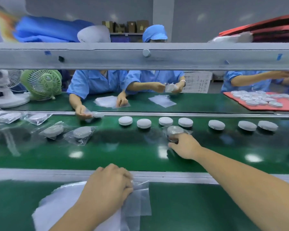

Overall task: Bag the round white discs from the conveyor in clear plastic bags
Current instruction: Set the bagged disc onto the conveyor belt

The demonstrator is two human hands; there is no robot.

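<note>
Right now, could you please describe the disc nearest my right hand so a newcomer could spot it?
On the green conveyor belt, a row of bare white discs runs along the far edge. Just nearer than that row's third and fourth discs from the left lies the bagged disc, at the fingertips of the right hand. Unlike those neighbours, it is wrapped in clear plastic.

— Bright, even light from overhead; white glare patches dot the glossy green belt.
— Soft all over, though. Above the belt the blue bundle smears with motion blur, and the grey rail bows from wide-angle distortion.
</note>
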